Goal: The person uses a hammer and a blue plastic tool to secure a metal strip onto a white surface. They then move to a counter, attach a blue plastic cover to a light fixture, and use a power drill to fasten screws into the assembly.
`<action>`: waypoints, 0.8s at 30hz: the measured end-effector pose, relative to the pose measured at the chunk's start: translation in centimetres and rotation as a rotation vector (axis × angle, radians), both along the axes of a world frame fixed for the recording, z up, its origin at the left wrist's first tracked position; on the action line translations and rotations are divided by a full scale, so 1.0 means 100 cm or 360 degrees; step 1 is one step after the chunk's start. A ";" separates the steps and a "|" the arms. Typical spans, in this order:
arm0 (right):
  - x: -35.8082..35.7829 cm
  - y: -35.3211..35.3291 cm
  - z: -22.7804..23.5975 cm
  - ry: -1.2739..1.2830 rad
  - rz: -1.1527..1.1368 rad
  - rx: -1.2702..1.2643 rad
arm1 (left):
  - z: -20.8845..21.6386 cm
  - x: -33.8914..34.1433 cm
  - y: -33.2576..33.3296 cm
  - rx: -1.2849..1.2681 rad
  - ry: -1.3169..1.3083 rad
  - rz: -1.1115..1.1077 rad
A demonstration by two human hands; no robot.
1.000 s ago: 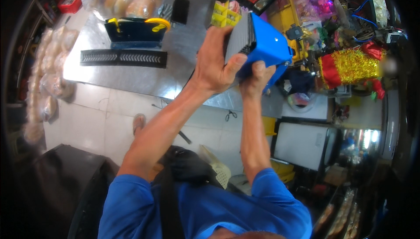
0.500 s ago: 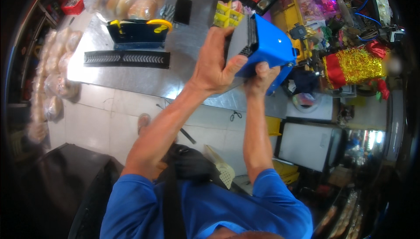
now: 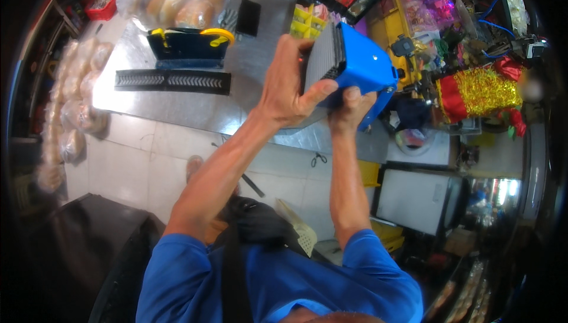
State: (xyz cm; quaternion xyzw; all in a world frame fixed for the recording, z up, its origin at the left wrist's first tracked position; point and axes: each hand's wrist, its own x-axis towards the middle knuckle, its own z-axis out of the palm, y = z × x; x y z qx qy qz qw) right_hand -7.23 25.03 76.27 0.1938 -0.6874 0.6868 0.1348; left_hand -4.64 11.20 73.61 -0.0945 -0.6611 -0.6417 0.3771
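Observation:
Over the far edge of the metal table I hold up a blue box-shaped device (image 3: 367, 57) in both hands. It is tilted, with a grey ribbed face and black edging turned to the left. My left hand (image 3: 287, 89) is closed on that ribbed side, thumb along the lower edge, fingers partly hidden behind it. My right hand (image 3: 352, 110) grips it from below, thumb pressed on the near side and the other fingers out of sight. On the table to the left lie a black strip with a chevron pattern (image 3: 171, 81) and a dark blue part with yellow ends (image 3: 189, 48).
A black phone (image 3: 248, 17) lies on the metal table (image 3: 254, 63), near bagged bread rolls (image 3: 183, 3). A yellow compartment tray (image 3: 305, 22) stands behind the device. To the right are crowded small goods and a gold-and-red tinsel decoration (image 3: 479, 91). Scissors (image 3: 319, 159) show below the table edge.
The blue device has turned slightly in my hands, so more of its grey ribbed face shows. My grip stays nearly the same.

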 end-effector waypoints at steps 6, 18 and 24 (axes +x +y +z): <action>-0.007 0.007 -0.008 -0.0053 0.0021 -0.0077 | 0.010 -0.002 0.001 -0.0016 0.0000 0.0005; 0.005 0.011 -0.008 -0.0017 0.0002 -0.0168 | 0.023 0.011 0.012 0.0151 -0.0114 -0.0132; 0.010 0.009 -0.002 -0.0137 -0.0143 -0.0158 | 0.019 0.010 0.021 -0.0122 -0.0056 0.0096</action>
